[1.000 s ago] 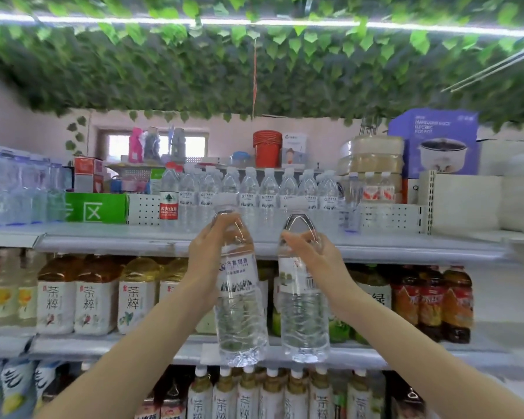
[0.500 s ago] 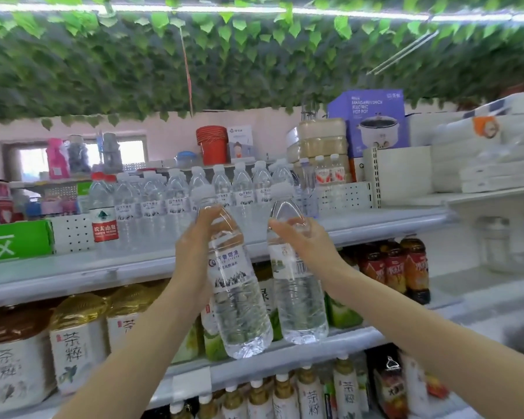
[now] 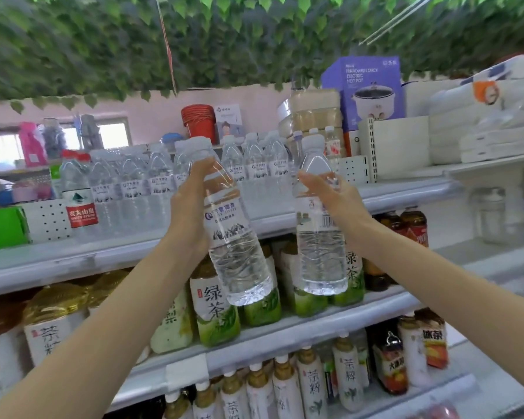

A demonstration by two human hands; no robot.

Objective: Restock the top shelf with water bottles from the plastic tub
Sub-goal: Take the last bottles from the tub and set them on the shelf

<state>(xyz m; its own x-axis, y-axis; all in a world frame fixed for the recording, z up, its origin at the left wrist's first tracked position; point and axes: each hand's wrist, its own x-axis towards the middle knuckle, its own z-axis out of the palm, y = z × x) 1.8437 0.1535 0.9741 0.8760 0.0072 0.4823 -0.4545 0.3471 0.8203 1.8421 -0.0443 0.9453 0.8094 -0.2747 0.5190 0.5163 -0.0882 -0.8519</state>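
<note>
As my left hand [image 3: 191,207] wraps one clear plastic water bottle [image 3: 236,246] at its shoulder and my right hand [image 3: 333,198] clasps the twin bottle [image 3: 319,252], I judge both heavy, slick and thin-walled.

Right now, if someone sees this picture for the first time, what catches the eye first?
Two clear water bottles held up in the middle: the left hand grips the tilted bottle, the right hand grips the upright bottle, both in front of the top shelf. Behind them a row of water bottles stands on it, and green leaves hang overhead.
</note>
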